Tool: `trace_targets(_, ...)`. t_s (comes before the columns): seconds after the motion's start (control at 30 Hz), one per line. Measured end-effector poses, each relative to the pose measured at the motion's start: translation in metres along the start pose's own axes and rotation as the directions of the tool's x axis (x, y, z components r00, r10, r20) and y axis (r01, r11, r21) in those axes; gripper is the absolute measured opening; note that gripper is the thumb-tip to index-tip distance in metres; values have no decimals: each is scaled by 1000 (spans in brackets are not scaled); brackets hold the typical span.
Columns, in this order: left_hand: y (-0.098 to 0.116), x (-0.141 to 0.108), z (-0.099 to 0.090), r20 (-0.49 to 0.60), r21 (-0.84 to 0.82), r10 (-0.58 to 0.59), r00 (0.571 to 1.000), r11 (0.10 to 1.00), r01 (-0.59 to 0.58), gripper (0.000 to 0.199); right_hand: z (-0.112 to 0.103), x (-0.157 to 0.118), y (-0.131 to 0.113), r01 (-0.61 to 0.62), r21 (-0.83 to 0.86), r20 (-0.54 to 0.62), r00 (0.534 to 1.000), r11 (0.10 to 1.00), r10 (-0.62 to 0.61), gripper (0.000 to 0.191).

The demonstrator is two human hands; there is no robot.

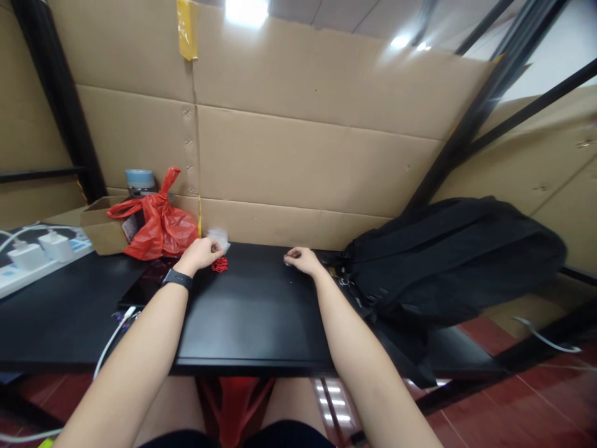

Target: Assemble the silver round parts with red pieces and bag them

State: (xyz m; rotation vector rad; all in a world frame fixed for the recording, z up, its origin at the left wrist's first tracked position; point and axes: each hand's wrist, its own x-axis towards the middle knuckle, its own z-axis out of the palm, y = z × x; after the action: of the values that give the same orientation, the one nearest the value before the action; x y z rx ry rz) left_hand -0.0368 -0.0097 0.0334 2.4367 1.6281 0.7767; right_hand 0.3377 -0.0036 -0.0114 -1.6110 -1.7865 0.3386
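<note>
On the left side of the black table, my left hand has its fingers pressed together beside a small clear plastic bag; what they hold, if anything, is too small to name. Just below those fingertips lies a small heap of red cord-like pieces. Farther right, near the back edge, my right hand pinches something small at the tabletop that I cannot make out. A dark watch band is on my left wrist.
A red plastic bag stands by an open cardboard box at the back left. A phone lies by my left forearm, left of it a power strip. A black backpack fills the right side. Cardboard walls rise behind.
</note>
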Motion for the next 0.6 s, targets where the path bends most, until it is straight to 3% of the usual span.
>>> trace_targets(0.17, 10, 2, 0, -148, -57, 72, 986, 995, -81, 25, 8, -2, -1, -8, 1, 12, 1000, 1000, 8, 37)
trace_targets(0.3, 36, -1, 13, -215, -128, 205, 955, 963, -235, 23, 17, -9, -10, -40, -12, -11, 999, 999, 40, 45)
trace_targets(0.47, 78, -24, 37, -149, -95, 364, 919, 920, -380, 21, 23, -27, -27, -69, -64, -52, 997, 996, 65, 49)
trace_targets(0.6, 96, -51, 51, 3, -21, 397, 918, 918, -397, 25, 22, -49, -41, -111, -141, -94, 991, 984, 98, 51)
